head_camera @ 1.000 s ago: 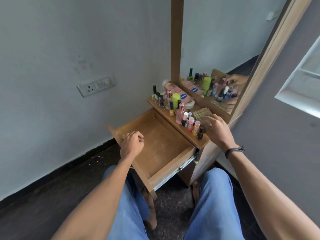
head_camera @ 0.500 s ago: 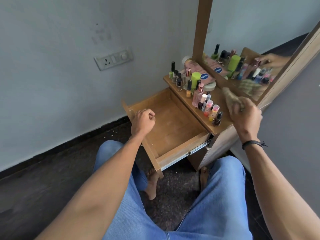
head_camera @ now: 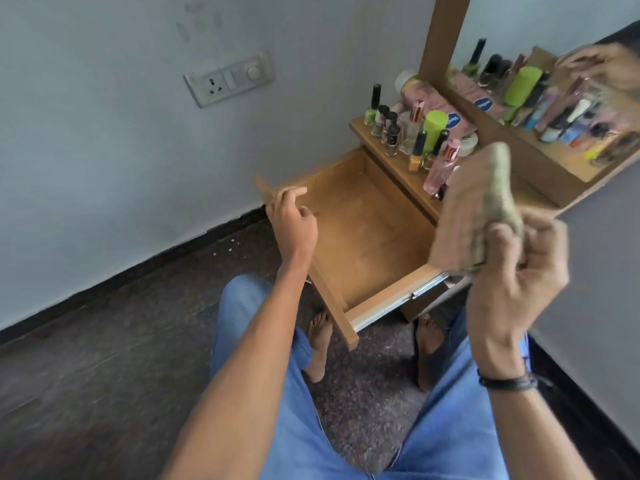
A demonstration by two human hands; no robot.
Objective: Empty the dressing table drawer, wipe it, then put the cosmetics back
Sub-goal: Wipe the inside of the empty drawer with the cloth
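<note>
Single head-worn view, wide-angle, tilted; faces forward and down onto open drawer (head_camera: 363,237), near.

Wears light-blue denim jeans (head_camera: 301,427) on both legs, washed-out and softly creased. Goes barefoot, with left foot (head_camera: 320,344) and right foot (head_camera: 427,348) showing below the hems. Carries a black cord wristband (head_camera: 507,381) — thin, doubled strands, partly braided — round the wrist under the right grip (head_camera: 512,271). Shows left forearm (head_camera: 249,358) and right forearm (head_camera: 540,438) bare up to the frame's edge.
</note>
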